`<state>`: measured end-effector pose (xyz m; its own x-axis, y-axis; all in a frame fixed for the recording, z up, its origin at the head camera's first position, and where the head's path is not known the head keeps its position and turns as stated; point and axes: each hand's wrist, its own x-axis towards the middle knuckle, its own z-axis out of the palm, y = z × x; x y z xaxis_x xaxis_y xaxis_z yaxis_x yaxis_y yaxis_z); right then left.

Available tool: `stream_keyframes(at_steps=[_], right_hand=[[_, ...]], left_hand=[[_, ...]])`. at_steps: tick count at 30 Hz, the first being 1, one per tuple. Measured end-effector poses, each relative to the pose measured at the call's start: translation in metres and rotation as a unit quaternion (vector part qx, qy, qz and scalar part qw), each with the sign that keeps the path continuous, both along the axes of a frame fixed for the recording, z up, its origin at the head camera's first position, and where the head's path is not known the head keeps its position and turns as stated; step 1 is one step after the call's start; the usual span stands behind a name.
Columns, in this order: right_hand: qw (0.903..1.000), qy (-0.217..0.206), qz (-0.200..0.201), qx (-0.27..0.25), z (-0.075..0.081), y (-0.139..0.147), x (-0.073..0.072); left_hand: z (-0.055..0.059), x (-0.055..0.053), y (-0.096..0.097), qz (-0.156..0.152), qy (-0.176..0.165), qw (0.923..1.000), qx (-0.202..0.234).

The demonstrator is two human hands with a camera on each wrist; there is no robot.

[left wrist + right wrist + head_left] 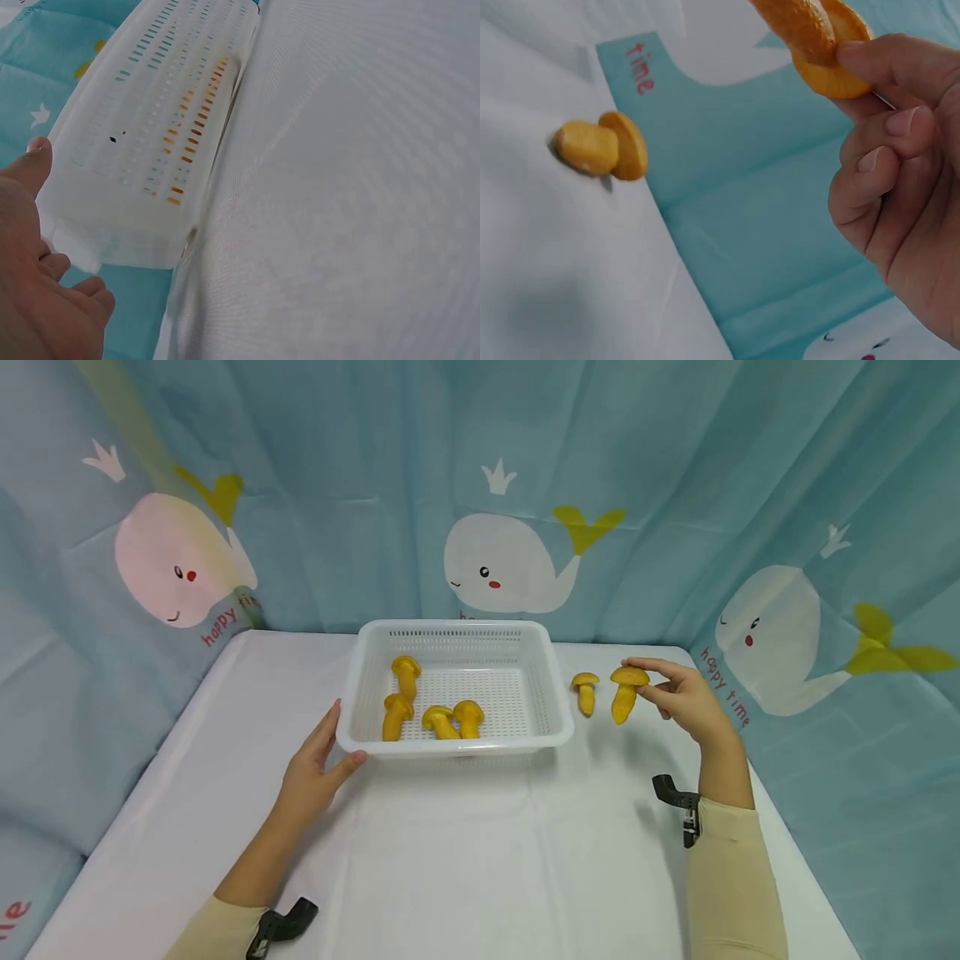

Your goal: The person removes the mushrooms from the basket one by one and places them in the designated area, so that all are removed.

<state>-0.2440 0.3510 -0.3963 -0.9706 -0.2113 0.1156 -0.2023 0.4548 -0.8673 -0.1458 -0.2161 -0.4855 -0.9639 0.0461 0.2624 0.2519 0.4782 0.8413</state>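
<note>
My right hand [686, 697] pinches a yellow mushroom [624, 700] by the edge of its cap between thumb and fingers, stem hanging down. In the right wrist view, the mushroom's cap [829, 79] is partly cut off by the frame. Just left of it, another yellow mushroom [585, 693] is on the white table. My left hand [311, 777] rests against the front left corner of a white plastic basket [453, 747], thumb at the front rim and fingers along the left side. Several yellow mushrooms [470, 717] lie in the basket, towards its left and front.
A white cloth covers the table [457, 852]. Behind and at both sides hangs a blue curtain [337, 527] printed with whales, close to the table's back edge. Each wrist wears a black camera mount [678, 797].
</note>
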Motion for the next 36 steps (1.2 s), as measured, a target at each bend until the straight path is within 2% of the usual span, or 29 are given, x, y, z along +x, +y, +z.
stream_keyframes(at_steps=[6,11,15,23,31,36], right_hand=[[0.9992,-0.019,-0.036,-0.001,-0.010,0.017,-0.006],[0.9986,-0.022,-0.047,0.002,-0.020,0.021,-0.009],[0.9973,-0.046,-0.056,0.012,-0.027,0.022,-0.012],[0.9958,-0.067,-0.053,0.031,-0.029,0.018,-0.017],[0.9933,-0.104,-0.032,0.038,-0.037,0.027,-0.036],[0.9911,-0.118,-0.012,0.061,-0.038,0.036,-0.047]], left_hand=[[-0.003,-0.001,0.000,0.004,-0.008,1.0000,-0.003],[-0.001,-0.002,-0.001,0.004,-0.005,1.0000,-0.002],[0.000,-0.002,0.000,0.000,-0.005,1.0000,0.007],[0.000,-0.001,0.001,-0.004,-0.005,0.9998,0.017],[-0.001,0.000,0.001,-0.002,-0.002,1.0000,0.010],[-0.002,0.000,0.001,0.001,-0.005,1.0000,0.004]])
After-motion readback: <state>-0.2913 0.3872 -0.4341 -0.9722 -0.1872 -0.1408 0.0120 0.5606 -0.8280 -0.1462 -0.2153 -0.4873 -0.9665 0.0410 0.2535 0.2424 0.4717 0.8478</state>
